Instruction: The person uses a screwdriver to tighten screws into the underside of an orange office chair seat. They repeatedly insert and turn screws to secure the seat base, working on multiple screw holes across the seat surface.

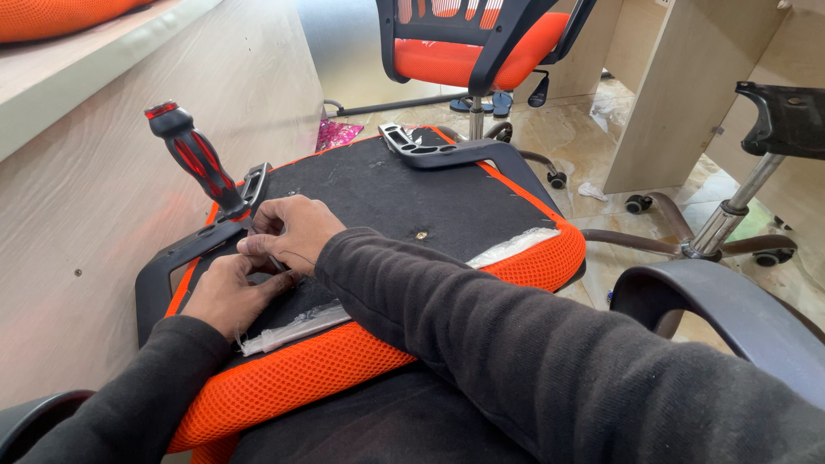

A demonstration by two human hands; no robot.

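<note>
An orange mesh seat cushion [326,369] lies upside down across my lap, its black underside [412,193] facing up. My left hand [228,296] rests on the left side of that underside, by a black plastic armrest bracket [168,266]. My right hand [292,230] sits just above it, fingers pinched on something small that I cannot make out. A screwdriver with a black and red handle [193,155] stands upright right beside my right hand, tip down at the bracket. A second black armrest bracket [430,150] sits at the cushion's far edge.
A wooden desk panel [103,189] rises close on the left. An orange and black office chair [477,43] stands ahead on the tiled floor. A bare chair base with chrome post [726,219] is at right. A black armrest [713,301] curves by my right arm.
</note>
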